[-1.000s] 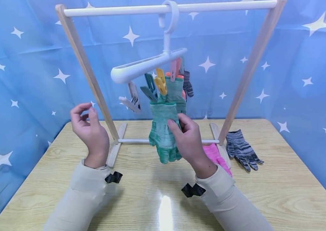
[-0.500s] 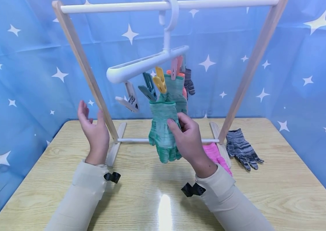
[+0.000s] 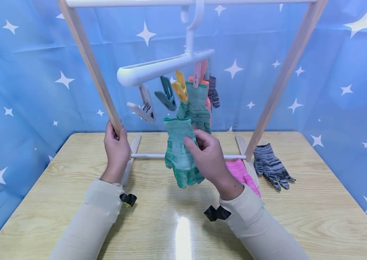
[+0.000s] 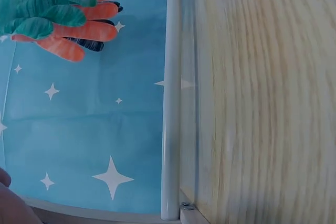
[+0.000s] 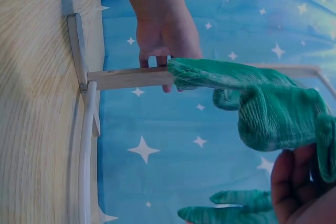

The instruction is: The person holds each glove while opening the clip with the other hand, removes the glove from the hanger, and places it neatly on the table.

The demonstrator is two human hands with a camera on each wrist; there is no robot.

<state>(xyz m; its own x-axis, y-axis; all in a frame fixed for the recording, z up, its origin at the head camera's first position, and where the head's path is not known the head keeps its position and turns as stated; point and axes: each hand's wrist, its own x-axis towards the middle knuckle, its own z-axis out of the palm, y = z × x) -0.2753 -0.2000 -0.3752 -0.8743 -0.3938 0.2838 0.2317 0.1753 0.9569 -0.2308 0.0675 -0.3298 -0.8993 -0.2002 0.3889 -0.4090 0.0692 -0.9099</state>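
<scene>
My right hand [image 3: 209, 155] pinches a green glove [image 3: 180, 144], its cuff up and fingers hanging down. The cuff sits below the teal clothespin [image 3: 166, 94] and yellow clothespin [image 3: 180, 86], apart from both. My left hand [image 3: 117, 155] grips the left wooden post [image 3: 94, 72] of the rack; the right wrist view also has this hand [image 5: 167, 35], its fingers round the post. Behind the held glove, another green glove [image 3: 197, 101] hangs with an orange one from a pink clothespin [image 3: 199, 74] under the white hanger [image 3: 157, 70].
A grey clothespin [image 3: 144, 106] dangles from the hanger's near end. A dark striped glove [image 3: 213, 92] hangs at the far end. On the wooden table [image 3: 151, 231], a pink glove [image 3: 243, 175] and a grey-black striped glove [image 3: 271, 166] lie by the rack's right foot. A white bar [image 3: 151, 156] crosses low between the feet.
My left hand has come from beside the rack to the left post and taken hold of it. The held green glove has dropped slightly, away from the clothespins.
</scene>
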